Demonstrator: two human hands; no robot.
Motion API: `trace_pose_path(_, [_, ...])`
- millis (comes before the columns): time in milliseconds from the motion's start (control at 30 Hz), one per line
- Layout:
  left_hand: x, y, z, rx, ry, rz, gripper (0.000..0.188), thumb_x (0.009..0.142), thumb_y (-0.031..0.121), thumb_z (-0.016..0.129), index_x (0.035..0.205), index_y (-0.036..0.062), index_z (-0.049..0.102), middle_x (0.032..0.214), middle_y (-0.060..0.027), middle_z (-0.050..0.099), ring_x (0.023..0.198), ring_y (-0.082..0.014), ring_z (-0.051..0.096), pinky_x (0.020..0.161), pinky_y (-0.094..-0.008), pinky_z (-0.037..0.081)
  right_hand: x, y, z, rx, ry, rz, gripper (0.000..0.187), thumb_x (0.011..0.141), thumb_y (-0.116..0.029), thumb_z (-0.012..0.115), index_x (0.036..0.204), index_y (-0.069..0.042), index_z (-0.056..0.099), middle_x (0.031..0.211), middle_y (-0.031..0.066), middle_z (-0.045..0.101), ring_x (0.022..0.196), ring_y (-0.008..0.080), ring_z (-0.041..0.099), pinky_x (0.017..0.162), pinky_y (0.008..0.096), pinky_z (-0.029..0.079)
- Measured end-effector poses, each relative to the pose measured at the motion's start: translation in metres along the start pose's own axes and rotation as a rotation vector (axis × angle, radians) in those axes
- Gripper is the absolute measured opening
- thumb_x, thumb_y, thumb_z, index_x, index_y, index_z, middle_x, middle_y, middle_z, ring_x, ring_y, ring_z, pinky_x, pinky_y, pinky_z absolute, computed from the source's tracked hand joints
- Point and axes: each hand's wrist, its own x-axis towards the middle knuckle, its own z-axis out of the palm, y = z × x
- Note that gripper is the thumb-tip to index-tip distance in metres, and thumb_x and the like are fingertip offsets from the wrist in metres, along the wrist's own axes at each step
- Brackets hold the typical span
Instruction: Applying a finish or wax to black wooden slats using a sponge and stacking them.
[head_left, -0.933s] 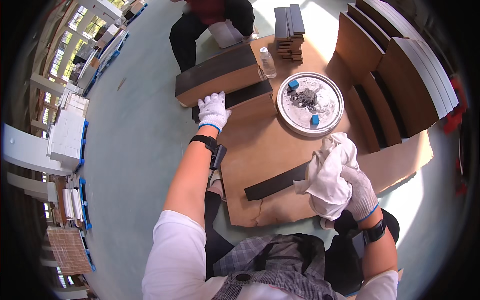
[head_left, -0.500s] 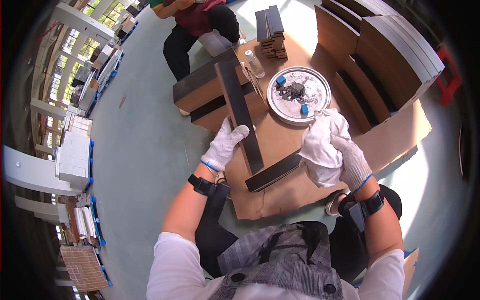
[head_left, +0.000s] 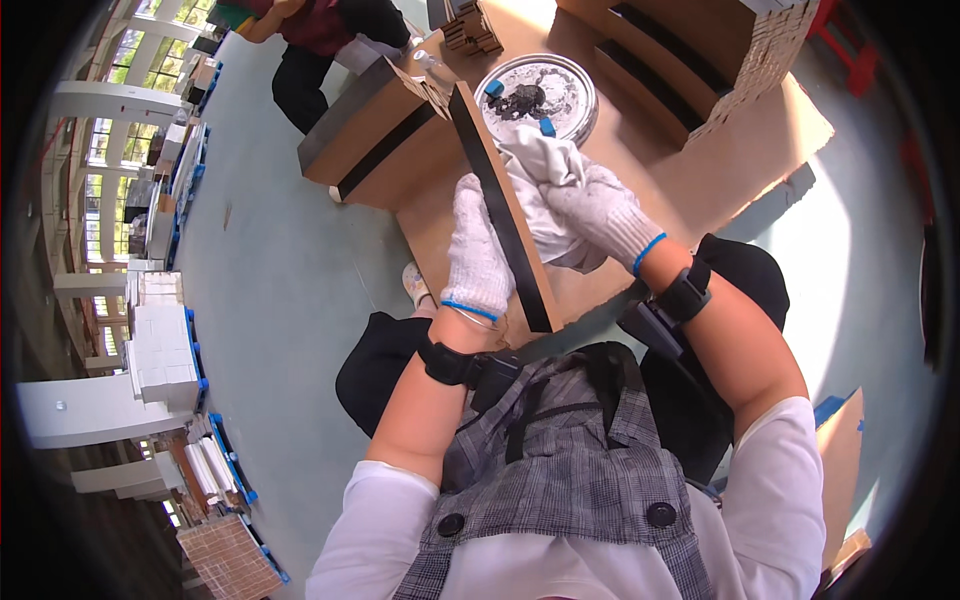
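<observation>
My left hand (head_left: 474, 255), in a white knitted glove, grips a long narrow board (head_left: 503, 215) with a black face and brown edge. The board stands tilted in front of me, its far end raised. In my gloved right hand (head_left: 602, 212) is a crumpled white cloth (head_left: 535, 200), close against the board's right side; the board hides part of the cloth. Just beyond lies a round whitish lid (head_left: 588, 115) with a raised rim. Black smeared paste (head_left: 522, 100) and two small blue blocks (head_left: 547, 127) rest on it.
Brown and black boards (head_left: 385, 150) are stacked at the left, with more (head_left: 660, 75) at the far right. A small stack of strips (head_left: 470, 30) and a clear bottle (head_left: 428, 62) stand farther back. Cardboard (head_left: 730, 165) lies underneath. Another person (head_left: 325, 45) sits across.
The board in my left hand has come nearer and turned more upright. My right hand has moved left, bringing the cloth to the board. The view has shifted, placing the surroundings higher.
</observation>
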Motion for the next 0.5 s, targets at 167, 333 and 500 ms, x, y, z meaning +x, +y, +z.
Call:
trace_pose_path(167, [-0.005, -0.019, -0.001, 0.214, -0.066, 0.086, 0.047, 0.095, 0.044, 0.052, 0.122, 0.0057, 0.052, 0.113, -0.0121, 0.060, 0.099, -0.0234, 0.062, 0.083, -0.0387, 0.054, -0.017, -0.006, -0.008, -0.290, 0.022, -0.422, 0.042, 0.087, -0.043, 0.052, 0.120, -0.017, 0.057, 0.118, 0.0154, 0.060, 0.109, 0.0354, 0.058, 0.092, 0.0432, 0.047])
trace_pose_path(333, [-0.020, -0.009, -0.019, 0.003, -0.248, -0.099, 0.047, 0.094, 0.043, 0.049, 0.116, 0.0025, 0.052, 0.099, -0.0125, 0.059, 0.078, -0.0229, 0.059, 0.072, -0.0369, 0.055, 0.000, 0.008, -0.036, 0.013, 0.274, -0.048, 0.043, 0.081, -0.033, 0.062, 0.120, -0.014, 0.057, 0.112, 0.0159, 0.063, 0.104, 0.0317, 0.061, 0.089, 0.0372, 0.049])
trace_pose_path(500, [-0.042, -0.024, -0.017, 0.271, -0.215, -0.047, 0.053, 0.097, 0.044, 0.039, 0.124, -0.0015, 0.048, 0.110, -0.0177, 0.057, 0.088, -0.0271, 0.059, 0.082, -0.0412, 0.053, 0.009, 0.013, -0.049, 0.064, 0.593, -0.280, 0.038, 0.081, -0.021, 0.063, 0.117, -0.010, 0.059, 0.107, 0.0166, 0.063, 0.098, 0.0326, 0.062, 0.086, 0.0364, 0.048])
